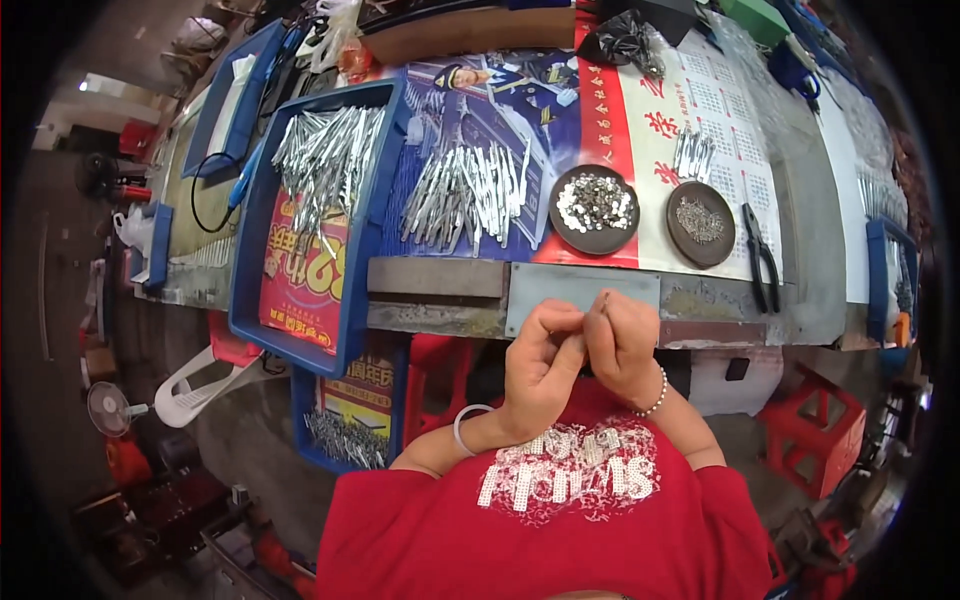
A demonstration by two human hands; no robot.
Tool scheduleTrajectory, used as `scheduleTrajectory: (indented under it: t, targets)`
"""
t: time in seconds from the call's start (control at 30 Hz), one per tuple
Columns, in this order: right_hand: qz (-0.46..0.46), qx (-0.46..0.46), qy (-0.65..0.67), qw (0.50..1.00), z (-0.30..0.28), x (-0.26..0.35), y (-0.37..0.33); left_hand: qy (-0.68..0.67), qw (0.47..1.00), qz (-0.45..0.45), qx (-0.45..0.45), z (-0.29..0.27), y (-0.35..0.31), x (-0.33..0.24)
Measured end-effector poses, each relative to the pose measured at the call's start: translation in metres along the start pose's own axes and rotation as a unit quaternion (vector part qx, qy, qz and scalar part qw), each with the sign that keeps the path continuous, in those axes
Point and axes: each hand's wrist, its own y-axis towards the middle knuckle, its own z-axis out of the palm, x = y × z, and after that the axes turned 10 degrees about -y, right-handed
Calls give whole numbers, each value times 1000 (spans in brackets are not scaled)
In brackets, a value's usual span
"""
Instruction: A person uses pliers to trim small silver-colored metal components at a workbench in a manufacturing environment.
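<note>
Close together in front of my chest, my left hand (545, 362) and my right hand (624, 345) meet over the near edge of the bench. The fingers of both are curled and pinched. Something tiny may sit at the right fingertips, but I cannot make it out. Just beyond them lies a flat grey metal plate (585, 283). A round dish of silvery discs (594, 203) is straight ahead, and a second round dish (700, 225) with tiny metal pieces stands to its right. A pile of slim metal strips (466, 198) lies left of the dishes.
Black-handled pliers (760, 260) lie at the right. A blue tray (352, 300) holding long metal pieces (330, 155) overhangs the bench at the left; another blue bin (345, 437) sits below. A small group of metal strips (694, 156) rests behind the dishes. A red stool (815, 430) stands at the lower right.
</note>
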Motion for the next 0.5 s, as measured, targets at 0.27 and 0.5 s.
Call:
scheduleTrajectory:
  t: [0.27, 0.5]
  targets:
    - [216, 116, 285, 927, -30, -27, 2, -295, 876, -382, 25, -24, 13, -16]
    - [120, 234, 162, 951, -44, -19, 6, -351, 794, -494, 53, -30, 17, -12]
